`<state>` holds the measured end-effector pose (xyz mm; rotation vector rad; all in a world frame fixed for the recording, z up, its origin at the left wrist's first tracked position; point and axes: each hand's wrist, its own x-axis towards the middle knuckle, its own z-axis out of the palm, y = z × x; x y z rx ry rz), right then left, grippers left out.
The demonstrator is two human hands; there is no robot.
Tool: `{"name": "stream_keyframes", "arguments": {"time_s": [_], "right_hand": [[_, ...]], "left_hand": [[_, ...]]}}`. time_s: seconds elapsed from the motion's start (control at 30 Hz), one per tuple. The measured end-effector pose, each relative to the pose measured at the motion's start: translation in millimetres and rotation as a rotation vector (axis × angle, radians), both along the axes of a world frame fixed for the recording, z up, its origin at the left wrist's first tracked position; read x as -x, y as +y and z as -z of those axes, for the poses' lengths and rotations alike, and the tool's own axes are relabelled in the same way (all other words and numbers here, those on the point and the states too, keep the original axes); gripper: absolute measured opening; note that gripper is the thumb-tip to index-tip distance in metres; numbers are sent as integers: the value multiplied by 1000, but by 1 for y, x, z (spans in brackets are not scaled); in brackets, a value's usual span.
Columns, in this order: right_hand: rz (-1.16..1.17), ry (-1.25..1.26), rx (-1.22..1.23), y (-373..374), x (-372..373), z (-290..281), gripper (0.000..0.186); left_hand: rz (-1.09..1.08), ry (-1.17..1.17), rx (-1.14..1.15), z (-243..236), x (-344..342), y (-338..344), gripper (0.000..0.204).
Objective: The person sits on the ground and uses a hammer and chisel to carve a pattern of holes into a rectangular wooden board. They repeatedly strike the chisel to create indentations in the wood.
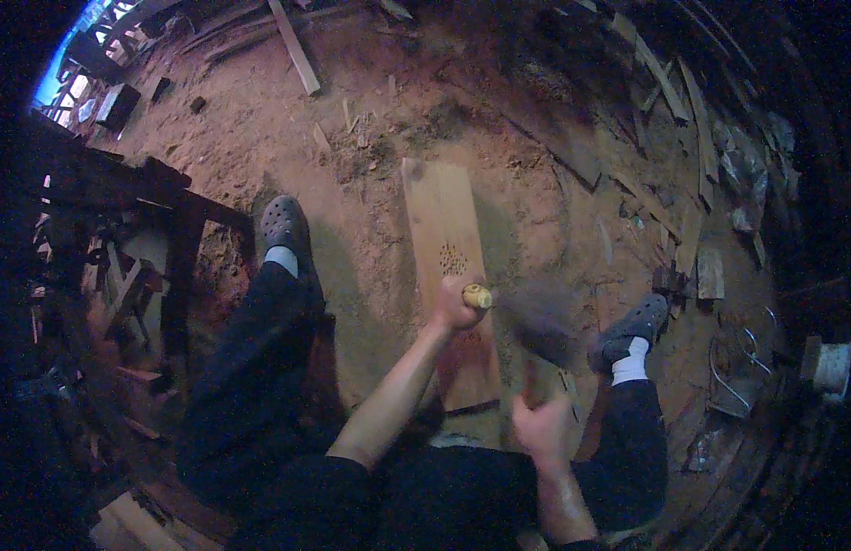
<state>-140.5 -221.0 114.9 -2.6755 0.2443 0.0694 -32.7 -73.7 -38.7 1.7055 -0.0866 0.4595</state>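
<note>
The earth floor [370,230] fills most of the view, reddish-brown and strewn with chips, sawdust and offcuts. A dark wooden frame [159,230] stands at the left edge, and loose planks [664,92] lie scattered along the upper right. One long strip of wood [294,46] lies by itself near the top.

The person sits with legs spread, in dark trousers [251,367], white socks and grey perforated clogs: the left clog [285,225] points up the picture, the right clog [632,329] lies out to the right.

Between the legs a pale board [444,230] lies flat on the floor, running away from the person. A cluster of small holes [454,260] shows around its middle, just above the left hand.

The left hand [455,305] rests on the board, its grip closed tightly around a chisel [479,296] with a yellow wooden handle; only the handle's end shows past the fist, and the blade is hidden.

The right hand [542,424] is lower and nearer the body, its grip closed around the handle of a mallet [540,317]. The mallet head is a dark blur just to the right of the chisel handle, so its exact shape and whether it touches the handle cannot be told.

A coil of wire [742,367] and a pale round spool [831,365] lie at the far right.
</note>
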Motion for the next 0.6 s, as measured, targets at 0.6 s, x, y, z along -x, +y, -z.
{"name": "stream_keyframes", "arguments": {"time_s": [0.6], "right_hand": [[101, 459, -273, -6, -8, -8, 36]], "left_hand": [[13, 109, -78, 3, 0, 10, 26]]}}
